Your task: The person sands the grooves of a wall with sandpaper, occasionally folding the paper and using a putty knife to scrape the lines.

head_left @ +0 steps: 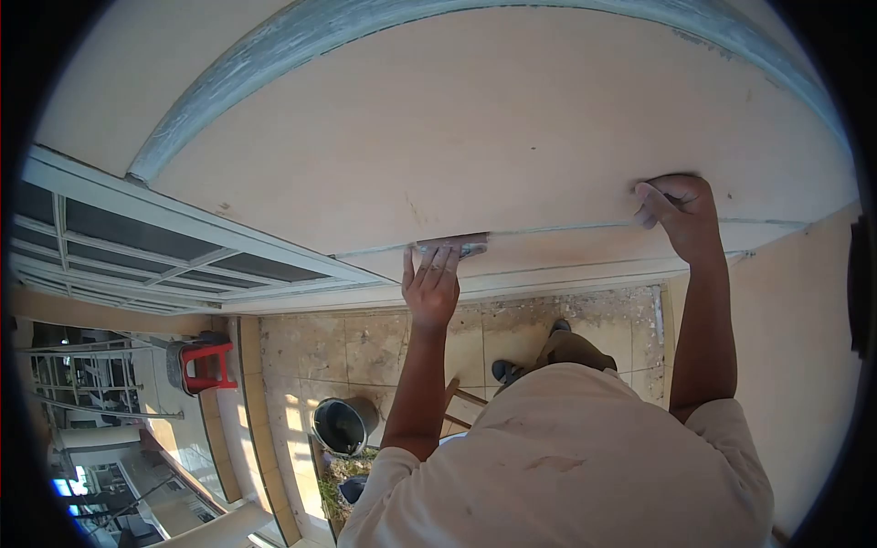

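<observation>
A beige plastered wall (pixel 512 128) fills the upper view, with a thin horizontal groove (pixel 566 228) running across it. My left hand (pixel 429 288) reaches up and presses a small grey trowel (pixel 452 246) flat against the wall at the groove, fingers stretched over its blade. My right hand (pixel 681 215) rests on the wall further right, just above the same groove. Its fingers are curled inward and nothing shows inside them. Both arms are raised from my light shirt (pixel 566 466).
Far below lies a dusty tiled floor (pixel 365 347) with my shoe (pixel 505 370) on it. A grey bucket (pixel 345 425), a red stool (pixel 208 365), wooden sticks (pixel 461 402) and some plants (pixel 343 475) stand down there. A white window frame (pixel 183 247) runs along the left.
</observation>
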Demonstrator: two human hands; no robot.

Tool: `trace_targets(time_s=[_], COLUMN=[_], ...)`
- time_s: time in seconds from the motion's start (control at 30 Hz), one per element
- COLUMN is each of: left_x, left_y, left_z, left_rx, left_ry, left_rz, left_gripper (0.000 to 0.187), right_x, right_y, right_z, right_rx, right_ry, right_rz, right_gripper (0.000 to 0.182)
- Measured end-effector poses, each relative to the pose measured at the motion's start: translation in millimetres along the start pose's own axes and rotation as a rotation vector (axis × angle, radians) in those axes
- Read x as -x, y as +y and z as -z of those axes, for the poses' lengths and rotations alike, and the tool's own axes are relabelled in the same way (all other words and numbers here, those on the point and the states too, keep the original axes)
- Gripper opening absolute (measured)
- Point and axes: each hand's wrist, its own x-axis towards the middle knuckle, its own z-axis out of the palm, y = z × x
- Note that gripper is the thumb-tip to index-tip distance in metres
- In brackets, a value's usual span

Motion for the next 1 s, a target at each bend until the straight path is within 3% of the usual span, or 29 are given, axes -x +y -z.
trace_targets(time_s=[0.07,0.17,0.23,0.43,0.57,0.63,0.73,0.87,0.93,1.0], left_x=[9,1,-13,0,-20,-16,7,-5,-8,0], left_y=[-19,12,38,7,48,38,-8,1,-6,-35], left_z=[4,-5,-15,-9,-17,-15,-7,4,8,22], left_rx=[-0.102,-0.080,0.125,-0.081,0.163,0.125,-0.077,-0.028,0.027,-0.075], left_ry=[0.055,0.094,0.052,0.193,0.151,0.144,0.283,0.248,0.225,0.249], left_rz=[0.095,0.226,0.065,0.254,0.033,0.033,0.285,0.251,0.059,0.135], left_gripper=[0.030,0.028,0.023,0.020,0.023,0.021,0.016,0.013,0.014,0.014], right_x=[0,1,-2,-4,-5,-8,-8,-7,-9,-9], right_y=[0,-1,1,-1,1,1,2,-5,-6,-5], right_z=[2,5,9,16,16,20,26,20,21,23], right_rx=[0.035,0.017,0.027,0.124,0.141,0.187,0.219,0.201,0.219,0.237], right_ry=[-0.013,0.031,0.011,-0.003,0.006,0.025,0.017,0.000,-0.002,-0.008], right_rz=[0.002,0.039,0.069,0.131,0.129,0.120,0.098,0.108,0.126,0.122], right_gripper=[0.018,0.020,0.020,0.021,0.026,0.026,0.026,0.022,0.022,0.022])
